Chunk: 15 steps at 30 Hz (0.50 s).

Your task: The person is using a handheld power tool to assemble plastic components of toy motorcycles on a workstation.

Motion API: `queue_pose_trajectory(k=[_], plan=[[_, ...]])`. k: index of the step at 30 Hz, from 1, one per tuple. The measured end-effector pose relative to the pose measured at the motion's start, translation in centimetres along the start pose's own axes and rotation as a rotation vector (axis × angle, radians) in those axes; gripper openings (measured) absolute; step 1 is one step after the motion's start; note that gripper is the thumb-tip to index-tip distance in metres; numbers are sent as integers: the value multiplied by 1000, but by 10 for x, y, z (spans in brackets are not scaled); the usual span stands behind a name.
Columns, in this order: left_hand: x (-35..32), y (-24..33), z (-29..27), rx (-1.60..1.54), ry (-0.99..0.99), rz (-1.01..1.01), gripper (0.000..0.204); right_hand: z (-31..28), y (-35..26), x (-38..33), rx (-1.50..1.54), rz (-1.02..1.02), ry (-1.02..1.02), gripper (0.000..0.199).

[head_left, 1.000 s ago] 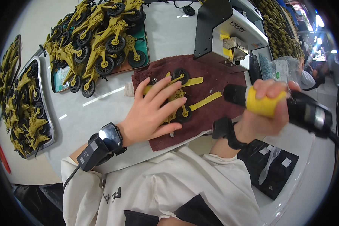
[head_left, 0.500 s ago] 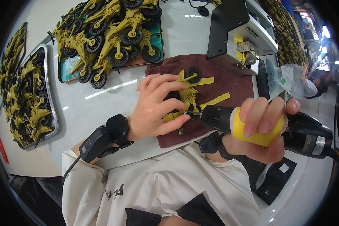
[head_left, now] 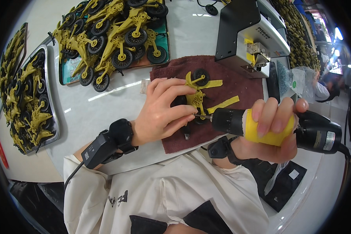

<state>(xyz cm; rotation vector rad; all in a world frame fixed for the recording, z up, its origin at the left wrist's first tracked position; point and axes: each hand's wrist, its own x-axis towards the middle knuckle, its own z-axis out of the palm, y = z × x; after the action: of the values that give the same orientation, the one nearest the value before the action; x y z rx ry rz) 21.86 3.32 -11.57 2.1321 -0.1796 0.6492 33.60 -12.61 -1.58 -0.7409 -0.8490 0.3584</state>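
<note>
A yellow toy motorcycle (head_left: 198, 99) with black wheels lies on its side on a maroon towel (head_left: 247, 87). My left hand (head_left: 158, 107) is closed over its left part, fingers bent, and hides much of it. The thumb and index finger come together by the tip of a driver bit. My right hand (head_left: 276, 117) is wrapped round an electric screwdriver (head_left: 227, 121), black with a yellow band. Its bit points left, to the toy's near wheel and my left fingertips. Whether a screw sits at the tip is hidden.
More toy motorcycles fill a green tray (head_left: 168, 46) at the back and a metal tray (head_left: 57, 128) at the left. Two yellow strips (head_left: 224, 104) lie on the towel. A black-and-white machine (head_left: 241, 43) stands at the back right, beside a clear plastic bag (head_left: 304, 84).
My left thumb and index finger have drawn together near the bit. The screwdriver in my right hand has shifted slightly right. The toy motorcycle stays about where it was.
</note>
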Motion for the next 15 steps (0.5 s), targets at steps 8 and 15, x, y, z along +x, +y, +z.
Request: queue_pose_trajectory(k=[8,15], plan=[[1,0,-2,-43,-67,41,16,-4,-3,-1,69,-27,66,52],[-2,-5,1,-40,-93,74,17,2,1,-2,66,-32,42,52]])
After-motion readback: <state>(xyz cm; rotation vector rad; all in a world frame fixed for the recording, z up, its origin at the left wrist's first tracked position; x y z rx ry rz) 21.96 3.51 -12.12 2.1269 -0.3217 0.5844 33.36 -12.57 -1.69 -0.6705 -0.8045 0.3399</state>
